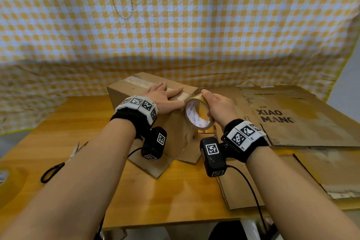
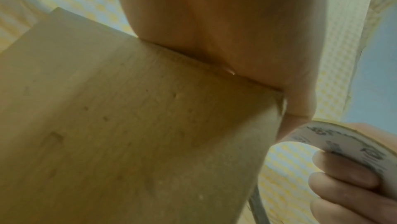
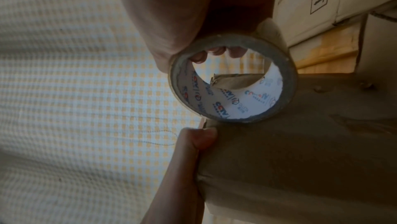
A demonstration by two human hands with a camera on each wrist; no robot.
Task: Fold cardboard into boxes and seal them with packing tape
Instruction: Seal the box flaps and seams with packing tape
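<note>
A brown cardboard box (image 1: 126, 91) stands folded on the wooden table (image 1: 165, 191), with a strip of tape along its top seam. My left hand (image 1: 163, 96) lies flat on the box top, fingers straight, pressing the tape near the right edge. My right hand (image 1: 218, 107) grips a roll of brown packing tape (image 1: 196, 113) at the box's right top corner, thumb on the rim. In the right wrist view the roll (image 3: 234, 81) sits against the box (image 3: 300, 159). In the left wrist view the box side (image 2: 128, 125) fills the frame, and the roll (image 2: 343, 142) shows at the lower right.
Black-handled scissors (image 1: 58, 163) lie on the table at the left. Flattened cardboard sheets (image 1: 292, 119), one printed XIAO MANG, cover the right side. A second tape roll (image 1: 3, 177) peeks in at the far left edge. Yellow checked cloth (image 1: 175, 25) hangs behind.
</note>
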